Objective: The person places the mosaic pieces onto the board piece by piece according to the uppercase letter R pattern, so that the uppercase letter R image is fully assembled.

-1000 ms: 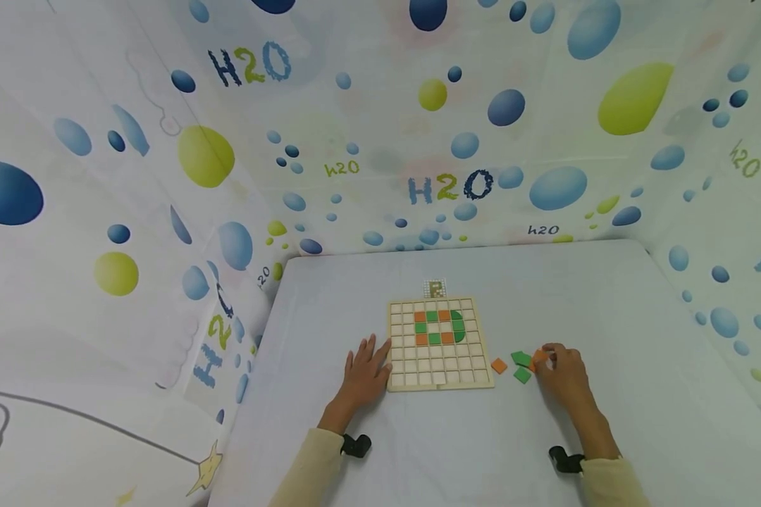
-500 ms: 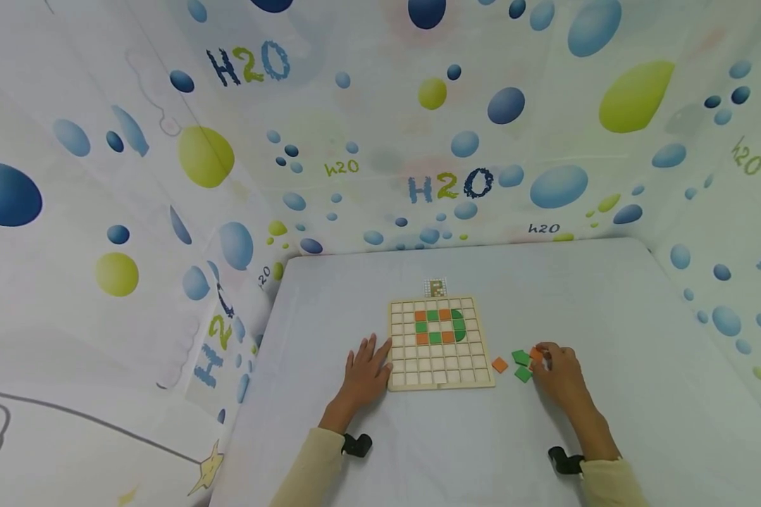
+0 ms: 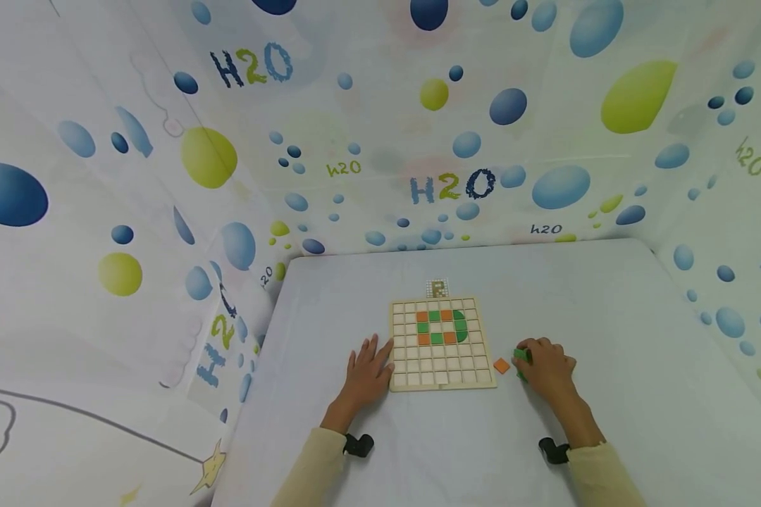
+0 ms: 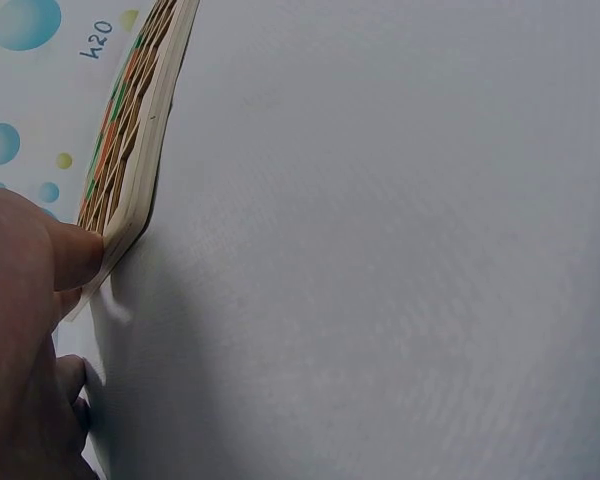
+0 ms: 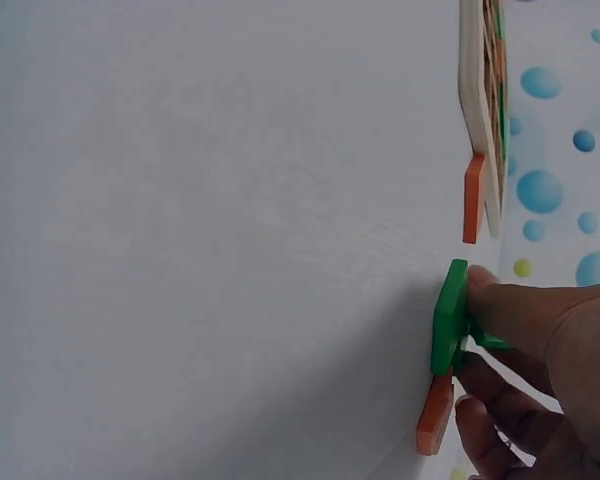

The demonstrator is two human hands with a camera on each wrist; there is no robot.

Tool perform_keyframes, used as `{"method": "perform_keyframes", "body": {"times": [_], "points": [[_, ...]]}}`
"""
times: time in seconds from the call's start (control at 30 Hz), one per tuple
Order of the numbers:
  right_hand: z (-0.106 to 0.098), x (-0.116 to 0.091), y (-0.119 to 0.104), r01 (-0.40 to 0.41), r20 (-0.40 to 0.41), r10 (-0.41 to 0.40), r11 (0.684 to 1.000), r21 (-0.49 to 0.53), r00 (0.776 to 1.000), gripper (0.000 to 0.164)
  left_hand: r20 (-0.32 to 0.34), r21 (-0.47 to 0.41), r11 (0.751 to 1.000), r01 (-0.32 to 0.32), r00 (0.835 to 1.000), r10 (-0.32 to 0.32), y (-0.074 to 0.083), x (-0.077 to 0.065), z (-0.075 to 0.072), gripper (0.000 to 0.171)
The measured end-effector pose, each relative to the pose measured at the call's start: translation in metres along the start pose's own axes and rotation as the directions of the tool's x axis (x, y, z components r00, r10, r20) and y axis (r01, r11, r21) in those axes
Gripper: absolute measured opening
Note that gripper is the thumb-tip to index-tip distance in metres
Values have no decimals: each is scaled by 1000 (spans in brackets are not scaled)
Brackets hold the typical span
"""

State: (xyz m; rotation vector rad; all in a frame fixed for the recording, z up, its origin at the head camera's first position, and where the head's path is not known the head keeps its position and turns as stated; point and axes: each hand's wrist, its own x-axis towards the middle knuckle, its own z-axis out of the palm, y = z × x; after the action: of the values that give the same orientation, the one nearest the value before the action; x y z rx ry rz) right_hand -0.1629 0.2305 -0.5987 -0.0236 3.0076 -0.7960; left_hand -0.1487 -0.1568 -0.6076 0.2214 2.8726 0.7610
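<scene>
Head view: left hand [image 3: 366,374], grip spread, rested at left edge of wooden board [image 3: 444,358] on tabletop [image 3: 336,303]. Right hand [image 3: 548,367], grip pinching green piece [image 3: 521,354], was right of board; 1 orange tile [image 3: 502,365] lay between.

Left wrist view: thumb touched board.

Right wrist view: 2nd orange tile [image 5: 435,418] showed near fingers.

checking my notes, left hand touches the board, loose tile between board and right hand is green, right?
The left hand touches the board, but the loose tile between it and the right hand is orange, not green, in the head view.
</scene>
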Motion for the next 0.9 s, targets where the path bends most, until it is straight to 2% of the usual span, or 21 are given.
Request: {"method": "perform_keyframes", "body": {"times": [0.47,0.7,0.9], "points": [[6,23,2,16,-5,-16,999,31,1000,36,-3,-17,1000,13,1000,-13,-1,-2,-2,56],[7,41,-11,85,5,-85,996,12,996,31,-13,-17,1000,3,1000,-3,0,-4,-5,55],[3,49,-15,71,109,-78,995,68,991,35,-7,-17,1000,-1,1000,1,-1,-1,-2,55]]}}
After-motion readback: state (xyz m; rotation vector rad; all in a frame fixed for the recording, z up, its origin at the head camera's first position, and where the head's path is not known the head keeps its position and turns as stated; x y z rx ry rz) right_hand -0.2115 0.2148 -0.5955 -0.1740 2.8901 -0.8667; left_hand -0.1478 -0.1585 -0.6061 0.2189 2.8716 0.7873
